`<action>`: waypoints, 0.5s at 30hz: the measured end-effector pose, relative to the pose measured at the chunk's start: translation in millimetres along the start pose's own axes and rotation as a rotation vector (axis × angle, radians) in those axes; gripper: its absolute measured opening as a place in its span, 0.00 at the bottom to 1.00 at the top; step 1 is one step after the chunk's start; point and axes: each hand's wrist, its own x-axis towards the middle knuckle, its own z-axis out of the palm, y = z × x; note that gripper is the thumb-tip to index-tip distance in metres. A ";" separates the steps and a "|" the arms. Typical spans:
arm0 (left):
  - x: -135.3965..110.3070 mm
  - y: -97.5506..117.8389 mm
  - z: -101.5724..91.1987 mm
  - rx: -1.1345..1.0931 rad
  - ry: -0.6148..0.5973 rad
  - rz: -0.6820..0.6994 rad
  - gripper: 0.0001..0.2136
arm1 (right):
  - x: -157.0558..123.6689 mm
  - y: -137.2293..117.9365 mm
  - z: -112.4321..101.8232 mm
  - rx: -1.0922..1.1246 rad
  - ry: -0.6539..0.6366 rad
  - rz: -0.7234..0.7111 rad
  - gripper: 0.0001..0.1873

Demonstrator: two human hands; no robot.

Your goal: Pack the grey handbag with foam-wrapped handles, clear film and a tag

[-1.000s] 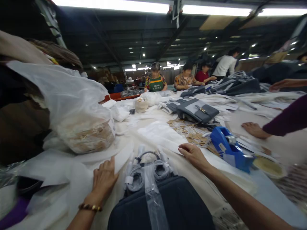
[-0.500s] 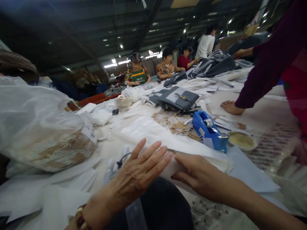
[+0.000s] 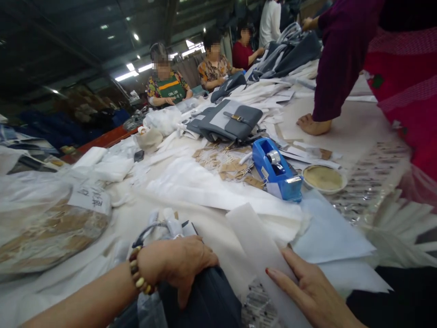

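Note:
My left hand point(image 3: 174, 269), with a bead bracelet at the wrist, is curled over the top edge of a dark navy bag point(image 3: 208, 300) at the near edge of the table. Just beyond its knuckles lie white cords in clear wrapping point(image 3: 164, 225). My right hand point(image 3: 307, 287) lies flat, fingers stretched out, on a strip of white tissue paper point(image 3: 256, 241) that runs away from me across the table.
A blue tape dispenser point(image 3: 276, 168) and a round dish point(image 3: 323, 177) stand mid-table, beside brown paper tags point(image 3: 221, 164) and a grey handbag point(image 3: 227, 123). A clear sack of tags point(image 3: 51, 218) lies at the left. A person in maroon sleeves point(image 3: 336, 59) leans on the table at right; others sit at the far end.
My left hand has dropped from flat and spread to gripping the dark bag's edge. My right hand slid nearer and rightward onto the tissue strip. The view has swung right and down.

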 end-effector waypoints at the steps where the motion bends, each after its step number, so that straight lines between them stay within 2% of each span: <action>1: 2.1 -2.7 -2.4 -0.010 -0.069 0.049 0.17 | -1.1 2.8 3.3 -0.002 -0.012 0.006 0.20; 3: 5.7 -7.0 -9.7 -0.044 -0.295 0.180 0.23 | -3.4 6.5 8.5 -0.004 -0.038 0.000 0.20; 4: 7.0 -8.2 -14.0 -0.053 -0.364 0.187 0.27 | -4.6 7.4 10.5 -0.003 -0.054 -0.007 0.19; 7: 6.5 -6.8 -24.3 -0.082 -0.459 0.149 0.31 | -7.3 7.9 15.7 -0.031 -0.037 -0.014 0.19; 9: 1.7 -2.0 -26.5 -0.100 -0.455 0.117 0.25 | -6.1 6.4 20.1 -0.064 0.013 -0.049 0.21; 11: -6.5 5.1 -23.7 -0.095 -0.417 0.085 0.25 | -0.9 3.2 26.4 -0.080 0.058 -0.117 0.23; 15: -28.1 19.3 -6.4 -0.031 -0.311 0.074 0.46 | 16.8 -5.4 42.6 -0.121 0.128 -0.236 0.26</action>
